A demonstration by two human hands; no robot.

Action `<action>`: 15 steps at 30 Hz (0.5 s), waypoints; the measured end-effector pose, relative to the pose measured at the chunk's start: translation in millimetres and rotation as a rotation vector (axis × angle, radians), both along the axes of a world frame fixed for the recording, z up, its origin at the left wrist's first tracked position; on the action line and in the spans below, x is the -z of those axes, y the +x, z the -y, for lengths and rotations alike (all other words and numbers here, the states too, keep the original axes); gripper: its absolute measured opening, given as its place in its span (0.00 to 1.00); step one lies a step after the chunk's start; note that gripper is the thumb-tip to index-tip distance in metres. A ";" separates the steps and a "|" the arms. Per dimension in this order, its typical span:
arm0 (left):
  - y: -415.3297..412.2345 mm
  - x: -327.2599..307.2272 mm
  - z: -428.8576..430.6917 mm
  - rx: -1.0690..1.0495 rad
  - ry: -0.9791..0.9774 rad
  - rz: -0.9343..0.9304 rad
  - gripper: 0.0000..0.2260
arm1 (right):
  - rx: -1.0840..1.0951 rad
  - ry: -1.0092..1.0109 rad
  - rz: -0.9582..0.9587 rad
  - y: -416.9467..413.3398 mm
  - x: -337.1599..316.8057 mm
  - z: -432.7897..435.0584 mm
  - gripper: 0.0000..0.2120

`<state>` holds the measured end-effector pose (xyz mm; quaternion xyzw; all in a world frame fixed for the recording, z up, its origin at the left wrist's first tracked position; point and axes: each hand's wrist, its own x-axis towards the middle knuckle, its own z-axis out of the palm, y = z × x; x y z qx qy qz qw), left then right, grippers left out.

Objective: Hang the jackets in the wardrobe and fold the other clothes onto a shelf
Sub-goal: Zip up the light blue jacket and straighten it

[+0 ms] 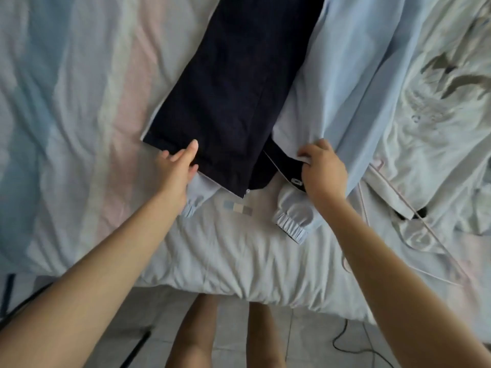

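Bare forearms [111, 264] reach over the near edge of the bed [79, 102]. The left hand [180, 166] pinches the near hem of one navy garment [225, 88]. The right hand [325, 171] curls round the edge of one pale blue garment [353, 75], which lies partly beneath the navy one and shows two elastic cuffs [291, 224]. One white printed garment [438, 115] lies far right. Pulling now may drag both layers together and rumple them, since they overlap.

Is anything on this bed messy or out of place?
Yes: a white printed garment lies crumpled at the right of the bed, while the navy garment lies flat on the light blue jacket. Nothing looks torn or spilled.
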<state>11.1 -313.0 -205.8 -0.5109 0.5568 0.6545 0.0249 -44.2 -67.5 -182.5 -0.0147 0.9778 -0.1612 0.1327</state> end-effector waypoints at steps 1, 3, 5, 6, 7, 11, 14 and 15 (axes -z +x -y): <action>-7.8 2.4 -4.3 -0.077 0.011 0.032 0.38 | 0.067 -0.100 -0.023 3.5 -2.6 -9.3 0.16; -21.8 6.8 -12.0 -0.131 -0.100 0.162 0.49 | 0.213 -0.223 -0.104 19.4 -11.5 -30.8 0.14; -30.7 7.3 -24.6 -0.055 -0.208 0.296 0.51 | 0.380 -0.184 -0.115 45.2 -14.2 -62.9 0.15; -32.2 7.8 -30.0 -0.018 -0.255 0.340 0.51 | 0.455 -0.134 -0.067 59.7 -11.9 -77.4 0.15; -32.1 10.6 -33.8 0.002 -0.292 0.359 0.50 | 0.511 -0.071 0.012 73.4 -7.3 -92.0 0.16; -23.5 16.5 -37.4 -0.082 -0.316 0.200 0.43 | 0.538 0.256 0.309 110.4 3.3 -113.9 0.24; -20.1 18.4 -35.9 0.001 -0.492 0.019 0.35 | 0.459 0.110 0.153 122.7 1.6 -87.1 0.14; -19.8 15.4 -36.6 0.109 -0.631 -0.071 0.33 | 0.497 -0.044 0.160 124.9 1.0 -72.7 0.07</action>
